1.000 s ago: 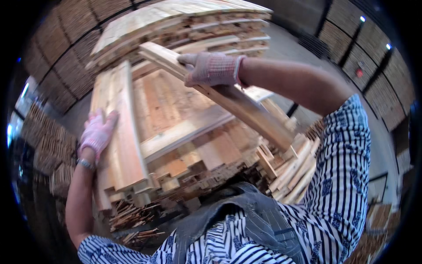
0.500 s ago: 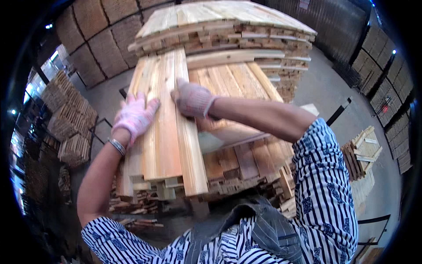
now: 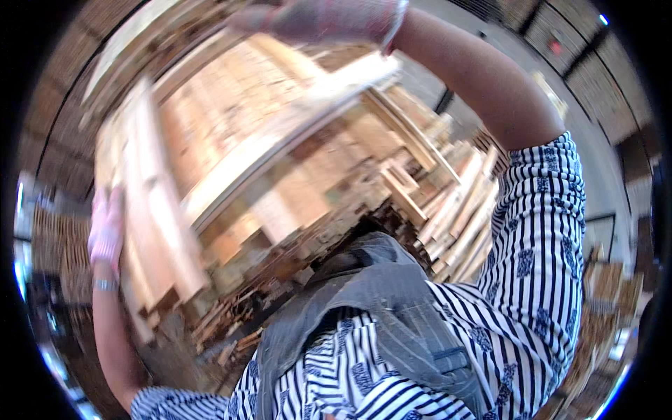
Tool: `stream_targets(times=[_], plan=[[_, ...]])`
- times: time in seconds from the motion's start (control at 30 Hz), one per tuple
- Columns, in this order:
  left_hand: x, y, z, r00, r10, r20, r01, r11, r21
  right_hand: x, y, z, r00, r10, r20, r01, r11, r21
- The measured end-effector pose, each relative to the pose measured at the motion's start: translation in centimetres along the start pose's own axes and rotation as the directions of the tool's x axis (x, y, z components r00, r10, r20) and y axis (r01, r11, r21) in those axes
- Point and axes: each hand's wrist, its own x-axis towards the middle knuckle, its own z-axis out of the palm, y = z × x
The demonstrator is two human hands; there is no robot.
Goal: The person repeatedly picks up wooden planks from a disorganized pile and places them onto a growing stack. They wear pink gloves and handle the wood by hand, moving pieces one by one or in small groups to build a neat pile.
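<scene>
Stacked timber fills the blurred warehouse background, with a heap of loose wooden slats (image 3: pixel 420 189) lying behind the person's striped sleeve (image 3: pixel 539 238) and grey apron (image 3: pixel 378 308). Raised high at the top of the view, the gloved right hand (image 3: pixel 322 19) rests on the upper end of a long pale plank (image 3: pixel 280 140) that slants down to the left, though blur hides whether its fingers close around it. Low at the left edge, the gloved left hand (image 3: pixel 106 231), a bracelet at its wrist, lies flat and open-fingered against the side of a bundle of boards (image 3: pixel 157 210) standing nearly upright.
</scene>
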Motion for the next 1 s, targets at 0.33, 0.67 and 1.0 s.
stream_targets(times=[0.33,0.67,1.0], plan=[[1.8,-1.8,-1.8,0.997,-0.071,0.007,0.070,0.997,0.024,-34.2,13.0,7.1,0.253,0.757,0.602,-0.877,0.443,-0.188],[-0.3,8.7,0.7,0.884,-0.458,0.088,0.407,0.665,-0.626,-33.4,18.5,24.3,0.087,0.736,0.671,-0.972,0.210,-0.104],[-0.1,7.5,0.8,0.868,-0.491,0.073,0.414,0.634,-0.653,-34.1,18.5,23.0,0.110,0.768,0.631,-0.973,0.212,-0.089]])
